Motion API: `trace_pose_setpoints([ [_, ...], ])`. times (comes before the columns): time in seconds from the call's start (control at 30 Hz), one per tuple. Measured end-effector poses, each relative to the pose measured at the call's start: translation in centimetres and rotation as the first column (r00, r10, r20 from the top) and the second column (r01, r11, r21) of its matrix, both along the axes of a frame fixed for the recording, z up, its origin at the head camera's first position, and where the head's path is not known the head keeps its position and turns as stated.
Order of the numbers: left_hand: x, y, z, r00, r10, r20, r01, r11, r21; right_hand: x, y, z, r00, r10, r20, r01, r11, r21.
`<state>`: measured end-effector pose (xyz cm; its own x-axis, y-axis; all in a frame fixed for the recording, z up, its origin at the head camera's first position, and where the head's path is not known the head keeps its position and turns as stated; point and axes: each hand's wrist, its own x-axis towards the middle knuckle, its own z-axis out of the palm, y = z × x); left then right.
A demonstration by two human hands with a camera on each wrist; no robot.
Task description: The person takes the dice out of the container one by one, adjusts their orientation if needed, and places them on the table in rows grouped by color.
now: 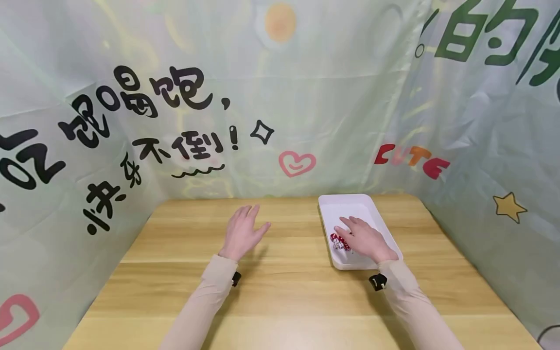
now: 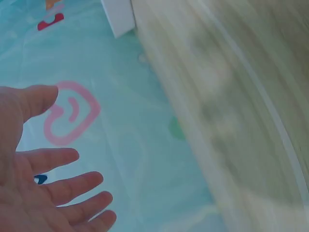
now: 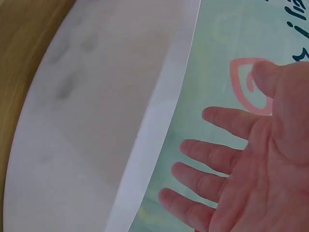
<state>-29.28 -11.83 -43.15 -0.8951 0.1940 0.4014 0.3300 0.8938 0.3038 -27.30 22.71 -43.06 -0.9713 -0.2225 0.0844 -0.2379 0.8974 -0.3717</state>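
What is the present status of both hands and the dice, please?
Left hand open, empty, above table. Right hand open, empty, above tray. Dice inside tray. No obstacle seen.

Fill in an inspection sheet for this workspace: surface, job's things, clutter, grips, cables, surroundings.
Surface: wood-grain table.
Job's things: white tray on the table's right side; small red and white dice inside, partly hidden, count unclear.
Clutter: nothing seen.
Grips: left grip, a bare hand, above the table; right grip over the tray; fingers extended, neither holding anything.
Cables: nothing seen.
Surroundings: printed cloth behind and at both sides.
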Motion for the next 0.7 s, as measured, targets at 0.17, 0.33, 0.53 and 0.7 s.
trace_pose_setpoints([
  [0.17,-0.5,1.2,0.0,1.0,-0.03,-0.009,0.031,0.998,0.054,-0.2,1.0,0.1,0.998,-0.021,-0.062,0.02,1.0,-0.018],
  [0.33,-0.7,2.3,0.1,0.997,-0.042,0.065,0.036,0.996,0.087,-0.4,1.9,0.1,0.994,-0.014,-0.109,0.009,0.999,-0.04],
  [0.53,-0.8,4.4,-0.2,0.989,-0.079,0.127,0.065,0.992,0.108,-0.2,3.4,0.0,0.99,-0.013,-0.139,0.008,0.999,-0.037],
  [0.7,-0.9,6.5,-0.5,0.982,-0.138,0.126,0.126,0.987,0.097,0.1,4.9,-0.1,0.989,-0.034,-0.146,0.029,0.999,-0.032],
])
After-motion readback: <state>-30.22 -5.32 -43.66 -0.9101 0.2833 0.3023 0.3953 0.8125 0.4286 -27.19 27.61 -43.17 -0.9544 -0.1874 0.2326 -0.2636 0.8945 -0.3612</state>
